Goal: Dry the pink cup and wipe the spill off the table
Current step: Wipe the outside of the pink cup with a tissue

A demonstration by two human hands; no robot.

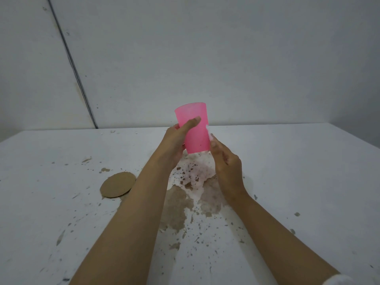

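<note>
Above the spill [181, 200], your left hand [176, 140] grips the pink cup [196, 130], thumb across it, while your right hand [226, 161] touches its side, grasp unclear, so a possibly wet wall could slip free and fall.

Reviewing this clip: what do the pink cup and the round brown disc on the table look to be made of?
Pink cup: likely thin plastic, smooth and translucent, with light glowing through its wall. Brown disc: probably cardboard or fibreboard, matte and flat, with a ragged cut edge.
</note>
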